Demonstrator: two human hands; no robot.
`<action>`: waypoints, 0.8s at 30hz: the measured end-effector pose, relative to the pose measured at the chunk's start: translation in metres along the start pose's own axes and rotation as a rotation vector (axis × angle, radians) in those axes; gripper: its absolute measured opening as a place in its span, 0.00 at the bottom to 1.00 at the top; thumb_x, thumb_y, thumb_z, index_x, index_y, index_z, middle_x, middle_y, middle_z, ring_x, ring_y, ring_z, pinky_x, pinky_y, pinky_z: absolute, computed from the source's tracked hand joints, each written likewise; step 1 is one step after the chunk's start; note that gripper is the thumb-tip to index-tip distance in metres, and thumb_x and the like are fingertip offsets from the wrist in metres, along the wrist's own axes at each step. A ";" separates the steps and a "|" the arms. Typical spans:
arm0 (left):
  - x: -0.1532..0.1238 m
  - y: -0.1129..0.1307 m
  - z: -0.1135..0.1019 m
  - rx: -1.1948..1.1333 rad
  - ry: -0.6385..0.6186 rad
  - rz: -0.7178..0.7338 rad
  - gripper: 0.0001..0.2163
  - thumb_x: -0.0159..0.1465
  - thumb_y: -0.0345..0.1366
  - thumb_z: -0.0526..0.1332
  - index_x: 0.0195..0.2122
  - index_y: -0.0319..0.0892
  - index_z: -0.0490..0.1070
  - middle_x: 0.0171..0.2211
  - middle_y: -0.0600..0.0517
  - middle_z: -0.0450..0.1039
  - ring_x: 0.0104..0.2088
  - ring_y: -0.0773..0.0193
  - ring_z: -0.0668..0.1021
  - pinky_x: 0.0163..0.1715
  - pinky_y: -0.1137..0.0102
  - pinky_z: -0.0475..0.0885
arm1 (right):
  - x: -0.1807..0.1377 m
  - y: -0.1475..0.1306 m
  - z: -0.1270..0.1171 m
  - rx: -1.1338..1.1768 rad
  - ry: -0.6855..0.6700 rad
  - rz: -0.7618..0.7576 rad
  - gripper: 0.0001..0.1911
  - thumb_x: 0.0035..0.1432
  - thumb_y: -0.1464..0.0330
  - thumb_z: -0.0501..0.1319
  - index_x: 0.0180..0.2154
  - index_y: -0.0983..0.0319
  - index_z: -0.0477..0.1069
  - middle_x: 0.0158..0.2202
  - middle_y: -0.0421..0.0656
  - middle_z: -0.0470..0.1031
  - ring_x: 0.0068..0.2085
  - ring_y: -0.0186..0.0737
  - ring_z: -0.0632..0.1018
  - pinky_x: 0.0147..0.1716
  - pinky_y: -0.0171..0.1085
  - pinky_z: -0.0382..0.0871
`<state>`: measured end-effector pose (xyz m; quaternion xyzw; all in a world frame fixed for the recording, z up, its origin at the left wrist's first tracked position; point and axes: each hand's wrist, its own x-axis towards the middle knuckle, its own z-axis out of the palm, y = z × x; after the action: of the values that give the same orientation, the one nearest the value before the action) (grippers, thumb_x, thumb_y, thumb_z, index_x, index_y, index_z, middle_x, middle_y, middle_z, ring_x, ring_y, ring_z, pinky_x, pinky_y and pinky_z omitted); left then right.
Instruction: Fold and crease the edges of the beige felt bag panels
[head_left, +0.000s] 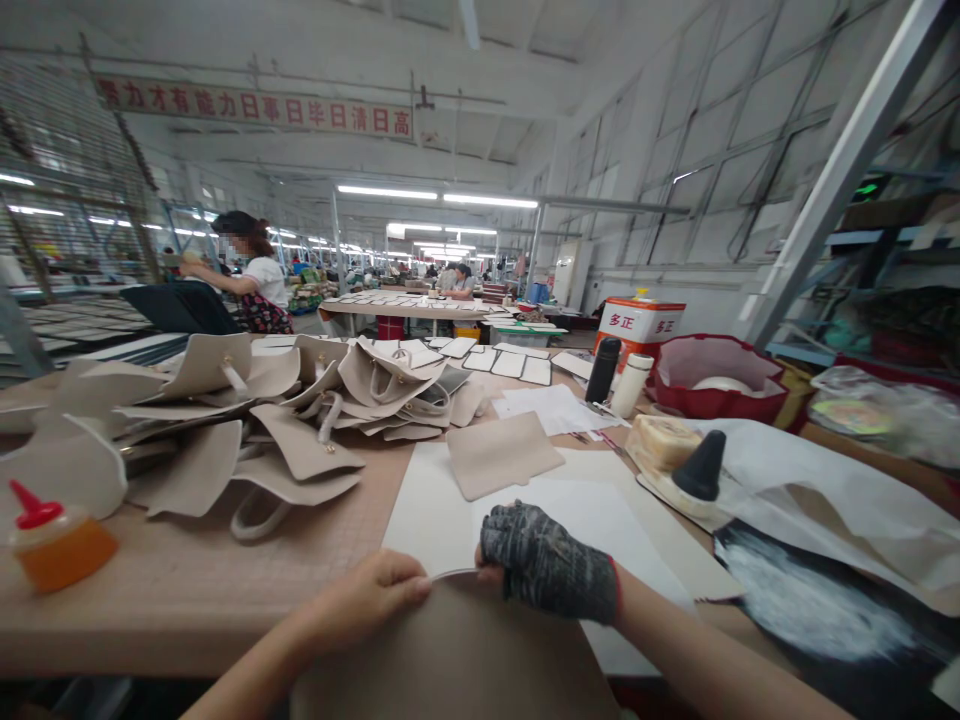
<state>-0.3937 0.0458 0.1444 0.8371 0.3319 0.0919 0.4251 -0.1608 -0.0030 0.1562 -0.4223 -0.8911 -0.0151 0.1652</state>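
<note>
A taupe leather-like panel (465, 650) fills the lower middle, over the table's front edge. My bare left hand (390, 587) pinches its top edge, thumb on the near face. At the same edge, just to the right, is my right hand (551, 562) in a dark grey fingerless knit glove, its fingers curled closed on the panel's rim; whether a small tool is also inside them is hidden. Beyond the hands, a smaller taupe panel (504, 455) lies on white paper sheets (427, 490).
Handled taupe bag pieces (292, 450) are heaped on the left. An orange squeeze bottle (64, 550) stands near the front left. On the right are a black cone (699, 466), a black flask (603, 370), a white flask (632, 386) and a red basin (716, 400). A co-worker (255, 280) stands farther back.
</note>
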 end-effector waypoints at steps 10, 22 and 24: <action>0.011 0.008 0.046 0.735 0.085 0.190 0.12 0.60 0.25 0.50 0.42 0.38 0.69 0.34 0.45 0.76 0.34 0.56 0.77 0.33 0.69 0.70 | 0.006 0.006 0.011 0.559 -0.148 0.223 0.06 0.53 0.71 0.57 0.29 0.65 0.72 0.24 0.38 0.70 0.28 0.33 0.71 0.28 0.28 0.63; 0.012 0.020 0.033 0.267 0.072 0.119 0.13 0.63 0.33 0.50 0.31 0.44 0.74 0.28 0.53 0.77 0.30 0.64 0.77 0.30 0.77 0.68 | -0.003 -0.017 0.041 -0.286 -0.024 -0.027 0.12 0.53 0.61 0.55 0.26 0.62 0.69 0.25 0.44 0.72 0.27 0.42 0.70 0.31 0.41 0.64; 0.008 0.016 0.022 0.222 0.147 0.105 0.12 0.63 0.36 0.51 0.37 0.45 0.74 0.36 0.51 0.77 0.37 0.60 0.77 0.37 0.73 0.69 | -0.008 -0.014 0.038 -0.078 0.003 0.025 0.13 0.56 0.63 0.51 0.23 0.61 0.66 0.22 0.41 0.69 0.25 0.38 0.68 0.28 0.37 0.61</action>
<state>-0.3699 0.0299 0.1420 0.8862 0.3259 0.1378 0.2990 -0.1773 -0.0118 0.1194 -0.4394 -0.8843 -0.0486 0.1503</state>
